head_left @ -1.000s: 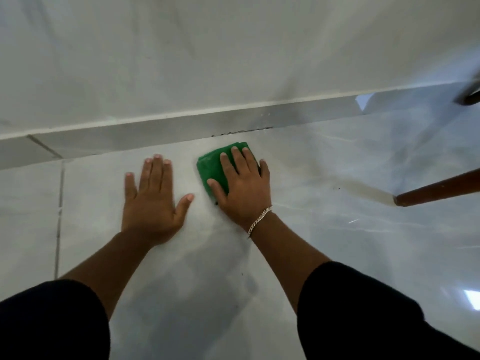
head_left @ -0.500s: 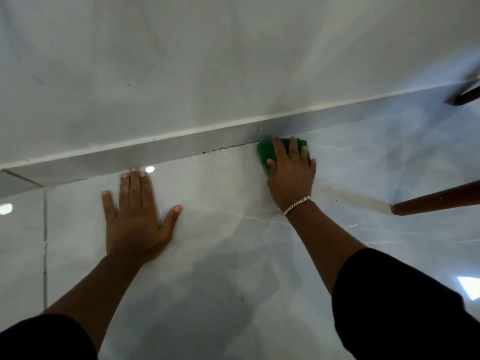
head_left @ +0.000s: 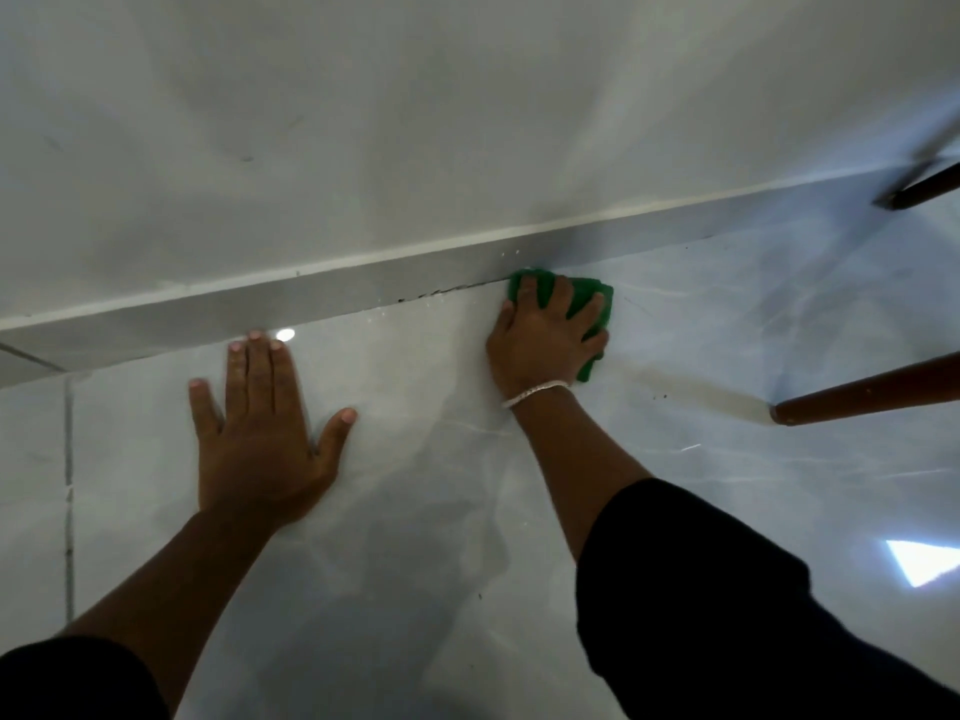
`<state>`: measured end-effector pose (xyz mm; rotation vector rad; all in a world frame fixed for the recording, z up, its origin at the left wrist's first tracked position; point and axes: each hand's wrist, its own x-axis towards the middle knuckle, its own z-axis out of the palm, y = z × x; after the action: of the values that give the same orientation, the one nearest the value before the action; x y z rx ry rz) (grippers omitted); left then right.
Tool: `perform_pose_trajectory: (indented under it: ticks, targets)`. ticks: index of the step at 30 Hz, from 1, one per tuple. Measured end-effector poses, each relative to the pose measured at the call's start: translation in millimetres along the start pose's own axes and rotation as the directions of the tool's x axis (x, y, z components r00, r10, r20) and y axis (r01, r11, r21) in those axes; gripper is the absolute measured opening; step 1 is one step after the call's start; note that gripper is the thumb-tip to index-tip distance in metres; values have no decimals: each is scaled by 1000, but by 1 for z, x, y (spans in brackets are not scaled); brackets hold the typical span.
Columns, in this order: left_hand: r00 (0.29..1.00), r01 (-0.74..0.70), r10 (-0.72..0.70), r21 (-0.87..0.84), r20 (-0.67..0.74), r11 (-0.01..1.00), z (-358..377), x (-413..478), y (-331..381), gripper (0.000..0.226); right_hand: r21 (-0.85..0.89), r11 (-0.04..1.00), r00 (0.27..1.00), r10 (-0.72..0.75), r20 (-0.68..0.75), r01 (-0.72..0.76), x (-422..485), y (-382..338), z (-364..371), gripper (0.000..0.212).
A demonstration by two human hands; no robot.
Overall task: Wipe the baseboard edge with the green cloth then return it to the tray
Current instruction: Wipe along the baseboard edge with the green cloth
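My right hand (head_left: 545,340) presses a folded green cloth (head_left: 589,296) flat on the glossy floor, with its far edge touching the foot of the grey baseboard (head_left: 322,298). The fingers spread over the cloth and hide most of it. A thin dark line of dirt runs along the baseboard's bottom edge just left of the cloth. My left hand (head_left: 262,433) lies flat on the floor tile with fingers apart, holding nothing, its fingertips close to the baseboard. No tray is in view.
A white wall (head_left: 415,122) rises above the baseboard. Two brown wooden furniture legs stand at the right, one near (head_left: 872,392) and one farther back (head_left: 924,187). A grout line (head_left: 67,459) runs down the floor at the left.
My right hand slid the green cloth from the open floor up to the baseboard edge and a little rightward along it. My left hand stayed flat on the floor.
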<state>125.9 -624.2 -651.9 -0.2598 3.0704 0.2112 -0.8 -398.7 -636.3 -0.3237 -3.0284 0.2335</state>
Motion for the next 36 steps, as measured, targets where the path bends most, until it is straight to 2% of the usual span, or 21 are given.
perform_pose_trajectory:
  ticks: [4, 5, 8, 9, 10, 13, 14, 18, 19, 22, 24, 25, 27, 29, 30, 32, 34, 36]
  targets:
    - [1000, -5, 5, 3, 3, 1000, -1, 0, 0, 97, -46, 978, 979, -204, -5, 203, 7, 22, -3, 45]
    - [1000, -4, 4, 6, 1, 1000, 0, 0, 0, 97, -19, 982, 983, -186, 0, 186, 16, 30, -4, 43]
    - [1000, 7, -7, 10, -3, 1000, 1, 1, 1, 96, 102, 992, 997, 74, 19, -76, 23, 23, -6, 43]
    - [1000, 6, -6, 15, 3, 1000, 2, 1, 1, 96, 101, 989, 994, 109, 30, -112, 17, 11, -6, 44]
    - [1000, 4, -4, 16, 4, 1000, 2, 1, 1, 96, 88, 992, 996, 84, 29, -86, 10, 2, -5, 44]
    - [1000, 4, -4, 13, -2, 1000, 1, 1, -1, 97, 70, 990, 992, -124, -8, 125, 5, 8, -3, 41]
    - [1000, 1, -1, 15, -6, 1000, 0, 1, 0, 97, 85, 989, 992, -123, -19, 124, 14, 18, -5, 40]
    - [1000, 3, -4, 18, 9, 1000, 2, 2, 1, 96, 140, 983, 992, 124, -11, -121, 21, 12, -4, 41]
    - [1000, 2, -2, 18, 12, 1000, 3, 1, 1, 96, 125, 987, 995, 104, -8, -102, 12, 0, -4, 43]
    - [1000, -1, 1, 16, -1, 1000, 1, -1, 1, 96, 117, 983, 989, -141, -42, 145, -7, -10, 2, 40]
    - [1000, -7, 7, 15, -4, 1000, 0, -1, 1, 96, 123, 971, 976, -196, -94, 206, 7, 10, 0, 35]
    - [1000, -8, 8, 19, -4, 1000, 1, -1, 0, 96, 129, 976, 983, -163, -90, 174, 15, 18, 1, 35]
    - [1000, -7, 7, 23, 8, 1000, 2, 1, -1, 95, 132, 991, 999, -6, -50, 13, 23, 21, 3, 37]
    - [1000, -19, 18, 24, 16, 1000, 3, 3, 1, 95, 124, 989, 994, 92, -64, -83, 10, 2, 1, 40]
    - [1000, -17, 17, 22, 11, 1000, 3, 4, 1, 95, 122, 991, 997, 55, -51, -48, 0, -12, 0, 41]
    - [1000, -12, 12, 23, 12, 1000, 2, 4, -1, 96, 127, 985, 993, -113, -16, 114, -20, -31, 3, 41]
    - [1000, -9, 9, 14, 9, 1000, 2, 4, -1, 96, 133, 959, 968, -248, -40, 251, -20, -24, 3, 36]
    - [1000, -20, 20, 6, 7, 1000, 1, 4, -2, 96, 147, 957, 968, -246, -57, 252, -2, -5, 0, 34]
